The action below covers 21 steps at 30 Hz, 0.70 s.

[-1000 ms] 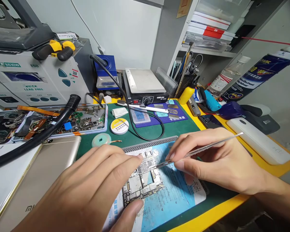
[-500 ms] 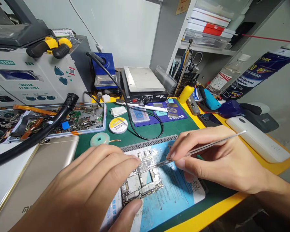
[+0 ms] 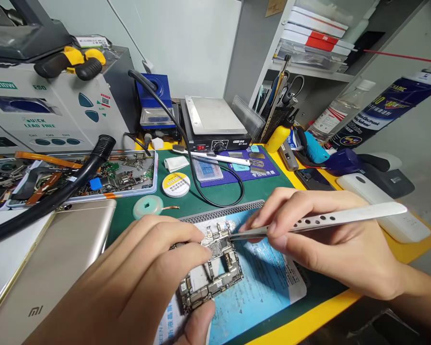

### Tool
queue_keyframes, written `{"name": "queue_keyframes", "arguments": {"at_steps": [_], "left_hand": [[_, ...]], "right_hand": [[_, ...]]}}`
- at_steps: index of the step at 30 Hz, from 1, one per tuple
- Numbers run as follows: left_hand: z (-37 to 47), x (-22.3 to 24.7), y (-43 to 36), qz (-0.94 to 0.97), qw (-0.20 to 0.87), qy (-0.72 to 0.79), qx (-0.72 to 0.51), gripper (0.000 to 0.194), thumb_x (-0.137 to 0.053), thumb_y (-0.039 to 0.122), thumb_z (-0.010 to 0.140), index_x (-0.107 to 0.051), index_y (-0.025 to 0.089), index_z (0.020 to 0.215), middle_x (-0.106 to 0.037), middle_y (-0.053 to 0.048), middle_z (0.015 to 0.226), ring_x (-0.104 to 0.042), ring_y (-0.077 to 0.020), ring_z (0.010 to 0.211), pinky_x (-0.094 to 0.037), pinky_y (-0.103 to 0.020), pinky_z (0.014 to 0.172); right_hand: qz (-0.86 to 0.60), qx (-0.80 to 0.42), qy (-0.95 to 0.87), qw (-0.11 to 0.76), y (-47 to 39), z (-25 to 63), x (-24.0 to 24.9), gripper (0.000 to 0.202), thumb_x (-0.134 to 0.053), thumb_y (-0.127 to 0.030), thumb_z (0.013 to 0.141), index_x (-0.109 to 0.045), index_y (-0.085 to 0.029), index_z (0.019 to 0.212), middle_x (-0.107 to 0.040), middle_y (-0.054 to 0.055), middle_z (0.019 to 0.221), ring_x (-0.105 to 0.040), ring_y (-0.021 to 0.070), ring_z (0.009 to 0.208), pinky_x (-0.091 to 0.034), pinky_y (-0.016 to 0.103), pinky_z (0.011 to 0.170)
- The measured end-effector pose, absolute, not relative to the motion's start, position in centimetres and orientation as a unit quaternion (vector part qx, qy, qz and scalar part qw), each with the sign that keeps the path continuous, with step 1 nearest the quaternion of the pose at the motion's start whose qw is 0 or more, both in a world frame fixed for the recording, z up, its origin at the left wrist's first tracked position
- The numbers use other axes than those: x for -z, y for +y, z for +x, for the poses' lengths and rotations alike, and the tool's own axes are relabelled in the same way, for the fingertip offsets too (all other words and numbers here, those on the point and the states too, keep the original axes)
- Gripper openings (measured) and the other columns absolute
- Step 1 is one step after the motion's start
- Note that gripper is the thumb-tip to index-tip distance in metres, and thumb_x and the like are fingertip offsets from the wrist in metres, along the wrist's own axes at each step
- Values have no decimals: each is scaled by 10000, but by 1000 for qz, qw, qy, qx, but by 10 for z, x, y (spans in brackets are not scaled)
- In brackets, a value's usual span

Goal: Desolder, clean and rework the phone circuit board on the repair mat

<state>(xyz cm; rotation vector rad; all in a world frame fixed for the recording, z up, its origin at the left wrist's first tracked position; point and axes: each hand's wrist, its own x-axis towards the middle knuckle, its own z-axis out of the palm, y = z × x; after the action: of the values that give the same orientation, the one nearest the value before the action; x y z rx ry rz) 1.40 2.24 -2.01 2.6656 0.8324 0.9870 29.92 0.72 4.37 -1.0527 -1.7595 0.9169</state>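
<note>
A phone circuit board (image 3: 215, 278) lies on a blue and white printed sheet (image 3: 258, 282). My left hand (image 3: 154, 268) grips the board's left side, fingers over its top and thumb at its near edge. In my right hand (image 3: 319, 239) is a pair of silver metal tweezers (image 3: 337, 215), pinched between thumb and fingers. The tweezers' tips reach the board's upper right part, next to small metal-covered components. Whether the tips hold anything is too small to tell. My left fingers hide part of the board.
Left of the hands lie a gold phone back (image 3: 60, 254) and a tray of circuit parts (image 3: 129, 191). A black hose (image 3: 75, 187) crosses there. Behind stand a heating plate (image 3: 215, 115), a blue soldering stand (image 3: 154, 100) and a grey rework station (image 3: 67, 110). Bottles stand at right.
The tweezers have turned in my right hand, showing their broad perforated side, and their tips have moved up the board. The board appears tilted by my left hand.
</note>
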Motion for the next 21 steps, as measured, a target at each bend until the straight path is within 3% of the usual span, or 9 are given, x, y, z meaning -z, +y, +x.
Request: {"name": "queue_keyframes", "arguments": {"at_steps": [5, 10, 18, 21], "left_hand": [[8, 23, 22, 896, 71, 285, -333, 268, -638, 241, 1043, -630, 296, 1305, -727, -8, 1287, -692, -217, 1191, -540, -412, 1133], [3, 26, 25, 908, 53, 264, -322, 432, -678, 243, 976, -622, 296, 1401, -739, -33, 1304, -703, -255, 1216, -581, -428, 1126], [4, 23, 17, 895, 70, 313, -309, 436, -635, 231, 994, -597, 326, 1417, -740, -29, 1294, -712, -257, 1243, -565, -440, 1166], [-1, 24, 21, 912, 53, 279, -296, 493, -679, 276, 957, -613, 325, 1443, -758, -34, 1268, -736, -265, 1178, -632, -431, 1113]], "right_hand": [[-440, -420, -646, 461, 3, 297, -39, 183, -881, -50, 897, -820, -219, 864, -849, 46, 842, -847, 217, 729, -697, 290, 668], [-457, -428, -631, 458, 0, 294, -39, 184, -946, -67, 839, -833, -206, 882, -828, 50, 800, -820, 220, 670, -670, 289, 598], [-438, -384, -664, 469, -2, 290, -35, 144, -876, -70, 898, -825, -203, 879, -833, 57, 772, -794, 208, 659, -645, 296, 590], [-434, -372, -669, 475, -3, 289, -33, 134, -871, -79, 902, -828, -202, 872, -823, 53, 758, -781, 203, 647, -635, 300, 585]]}}
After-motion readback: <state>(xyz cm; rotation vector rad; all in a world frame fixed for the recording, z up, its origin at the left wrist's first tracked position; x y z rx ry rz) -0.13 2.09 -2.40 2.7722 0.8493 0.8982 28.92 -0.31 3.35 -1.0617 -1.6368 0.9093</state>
